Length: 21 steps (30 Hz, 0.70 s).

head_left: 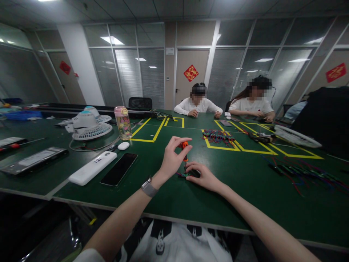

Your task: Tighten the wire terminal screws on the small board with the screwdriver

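My left hand (173,154) is raised above the green table (191,196), fingers pinched on the orange handle of a small screwdriver (185,149) that stands upright. Its tip points down at a small dark part with coloured wires (188,174). My right hand (203,176) lies on the table with its fingers pressed on that part, holding it in place. A grey watch (148,187) is on my left wrist.
A black phone (119,169), a white power bank (92,167), a white mouse (123,146), a pink bottle (122,122) and a desk fan (87,125) lie to the left. Wire bundles (218,136) sit in yellow-taped boxes. Two people sit across the table.
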### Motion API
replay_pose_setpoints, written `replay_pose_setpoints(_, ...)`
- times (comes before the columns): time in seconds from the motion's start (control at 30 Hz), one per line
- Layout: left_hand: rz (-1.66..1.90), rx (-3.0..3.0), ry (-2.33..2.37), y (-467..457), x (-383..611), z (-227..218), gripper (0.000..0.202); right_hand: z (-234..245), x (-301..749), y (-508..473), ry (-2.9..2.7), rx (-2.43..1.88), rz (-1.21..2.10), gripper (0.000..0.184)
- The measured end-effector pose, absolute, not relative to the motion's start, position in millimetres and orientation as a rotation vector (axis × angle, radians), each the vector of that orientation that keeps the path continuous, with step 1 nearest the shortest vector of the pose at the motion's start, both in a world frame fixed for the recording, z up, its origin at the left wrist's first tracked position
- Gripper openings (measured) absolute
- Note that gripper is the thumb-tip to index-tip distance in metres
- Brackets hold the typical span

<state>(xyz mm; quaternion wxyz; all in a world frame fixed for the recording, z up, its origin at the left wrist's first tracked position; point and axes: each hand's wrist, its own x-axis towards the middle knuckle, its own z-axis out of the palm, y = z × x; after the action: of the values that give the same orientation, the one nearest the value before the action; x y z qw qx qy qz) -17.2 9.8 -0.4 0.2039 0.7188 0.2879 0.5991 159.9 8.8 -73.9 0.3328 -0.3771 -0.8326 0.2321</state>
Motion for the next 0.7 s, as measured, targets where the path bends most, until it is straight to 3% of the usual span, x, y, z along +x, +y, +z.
replay_pose_setpoints(0.2, 1.573, 1.973, 0.693, 11.9, -16.5, -1.6, 0.034, -75.0, 160.5, 9.6, -2.18, -0.97, 0.604, 0.013)
replay_pose_setpoints(0.4, 1.693, 2.054, 0.821, 9.8, -17.0, -2.0, 0.023, -75.8, 159.6, 10.0, -2.176, -0.986, 0.605, 0.012)
replay_pose_setpoints(0.6, 1.566, 1.997, 0.698, 10.2, -16.1, -2.7, 0.034, -75.9, 160.0, 9.9, -2.175, -0.988, 0.603, 0.012)
replay_pose_setpoints(0.7, 1.596, 2.006, 0.709, 9.8, -15.6, -2.4, 0.031, -76.5, 159.9, 10.1, -2.171, -0.989, 0.607, 0.012)
